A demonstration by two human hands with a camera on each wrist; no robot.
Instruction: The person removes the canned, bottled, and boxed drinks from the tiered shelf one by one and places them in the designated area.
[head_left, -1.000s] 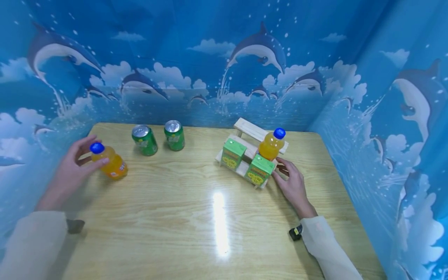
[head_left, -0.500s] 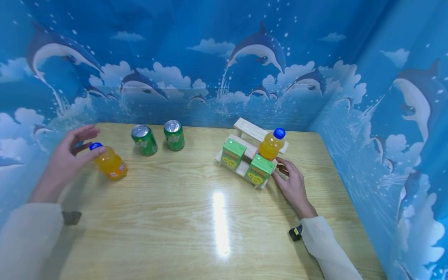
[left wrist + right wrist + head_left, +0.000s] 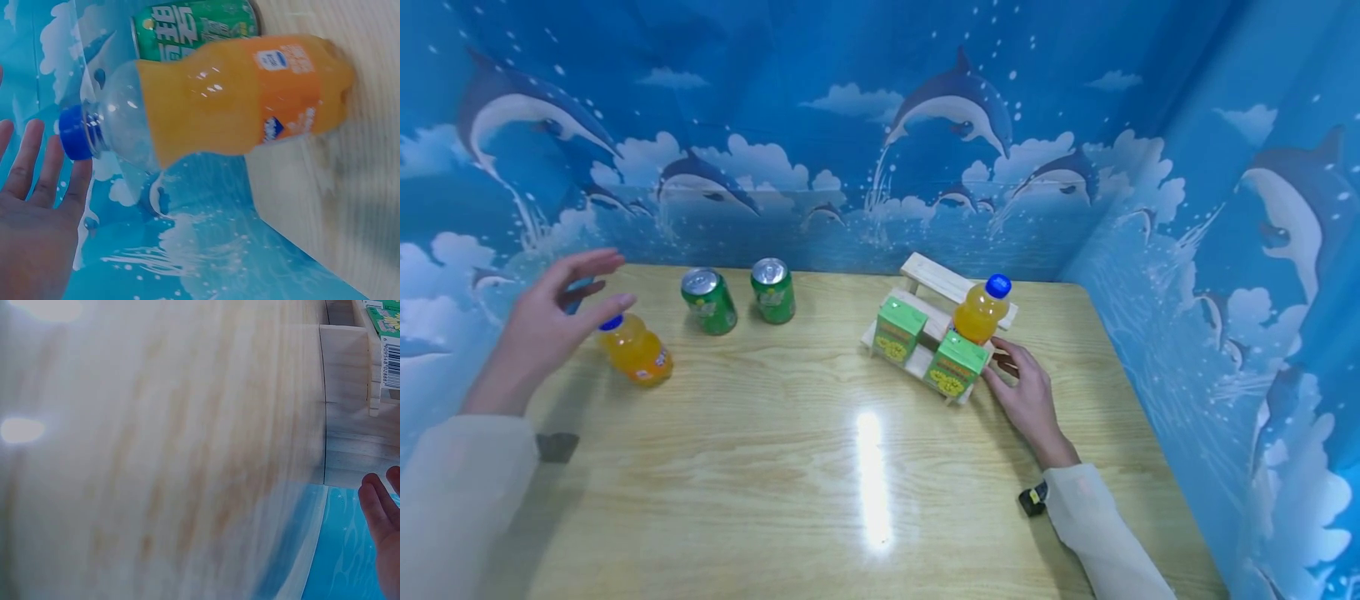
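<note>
My left hand [image 3: 542,325] hovers just above and left of an orange soda bottle [image 3: 638,350] with a blue cap, its fingers extended and spread. The bottle stands upright on the table. In the left wrist view the fingers [image 3: 47,178] lie beside and behind the cap [image 3: 76,132], not curled round it. At the right end of a small wooden tiered rack [image 3: 943,279] is my right hand [image 3: 1030,404], fingertips right at its side panel [image 3: 350,425]. On the rack sit a second orange soda bottle [image 3: 981,312] and two green juice cartons, left [image 3: 898,332] and right [image 3: 956,367].
Two green soda cans, one at left [image 3: 709,302] and one at right [image 3: 773,290], stand near the table's back edge. A blue dolphin-print curtain [image 3: 820,125] borders the wooden table [image 3: 760,467] at the back and sides.
My left hand has released the orange soda bottle's cap and risen up and away from it; the bottle stays standing. My right hand keeps its place beside the rack.
</note>
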